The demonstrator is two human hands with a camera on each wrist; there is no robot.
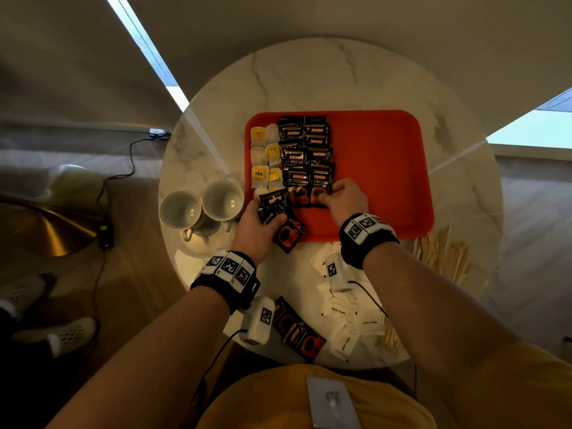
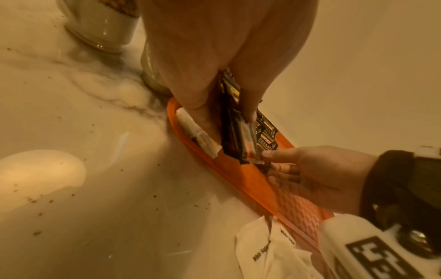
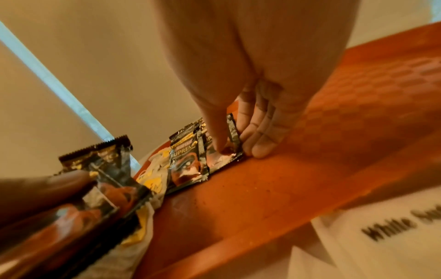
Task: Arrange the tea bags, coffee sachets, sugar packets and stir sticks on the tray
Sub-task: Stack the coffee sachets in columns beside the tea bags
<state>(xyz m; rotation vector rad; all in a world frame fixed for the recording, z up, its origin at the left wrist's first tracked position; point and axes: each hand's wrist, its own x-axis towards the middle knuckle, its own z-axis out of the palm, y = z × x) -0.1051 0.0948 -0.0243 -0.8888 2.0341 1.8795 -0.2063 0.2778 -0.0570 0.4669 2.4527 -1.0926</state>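
Observation:
An orange tray (image 1: 387, 156) lies on the round marble table. Tea bags (image 1: 259, 173) fill its left side, and black coffee sachets (image 1: 297, 159) lie beside them in two columns. My left hand (image 1: 260, 224) hovers at the tray's near left corner and grips several coffee sachets (image 2: 236, 143) between thumb and fingers. My right hand (image 3: 233, 145) is on the tray. Its thumb presses the front right sachet (image 3: 224, 160) and its fingers curl against that sachet's right edge. White sugar packets (image 1: 340, 311) lie on the table below the tray, and wooden stir sticks (image 1: 442, 255) lie at the right.
Two white cups (image 1: 181, 210) stand on the table just left of the tray. More coffee sachets (image 1: 297, 329) lie near the table's front edge under my left wrist. The tray's right half is bare orange surface (image 3: 334, 113).

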